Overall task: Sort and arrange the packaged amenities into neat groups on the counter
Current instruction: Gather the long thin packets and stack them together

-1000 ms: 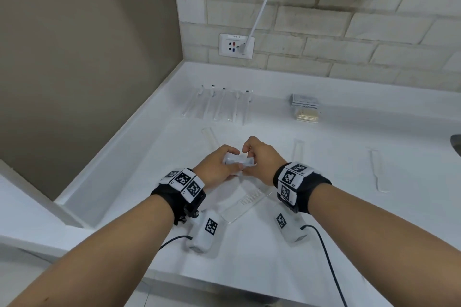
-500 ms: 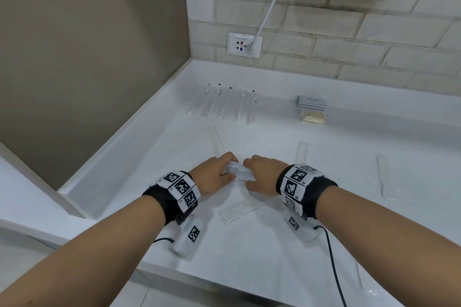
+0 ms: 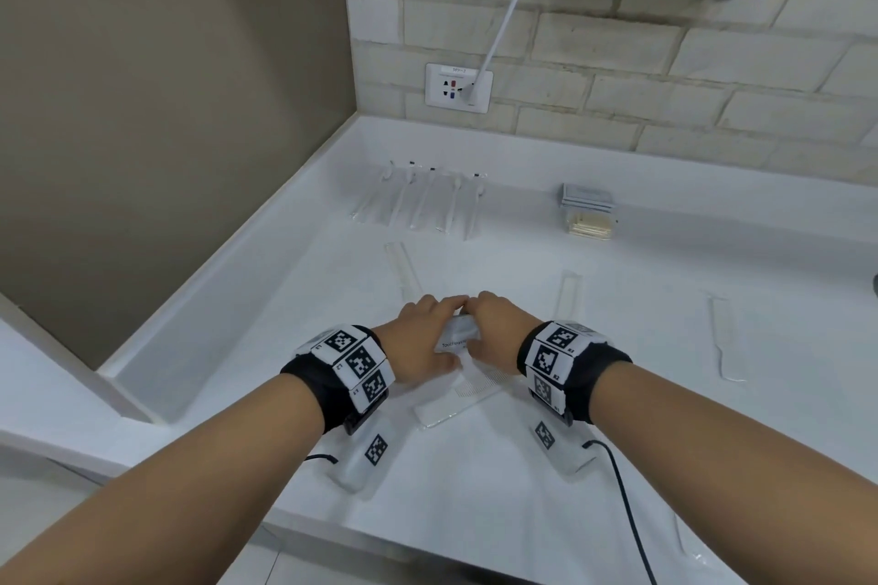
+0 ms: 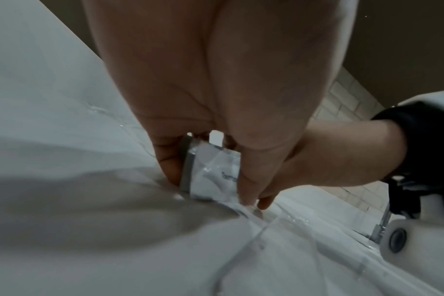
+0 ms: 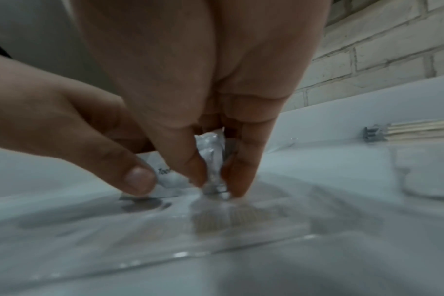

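Small white toothpaste packets, stacked on edge at the tabletop centre, pinched from both sides. Left hand gripping the stack's left end, right hand gripping its right end, fingertips down on a clear-wrapped comb beneath. Farther back: row of wrapped toothbrushes, stacked packets.

A white counter meets a pale grey-white brick wall and a plain taupe wall. A white sachet carries dark lettering and a grey edge band. Black wristbands bear white tags with black square codes. Near the counter's far edge, tan sticks sit under grey packets.
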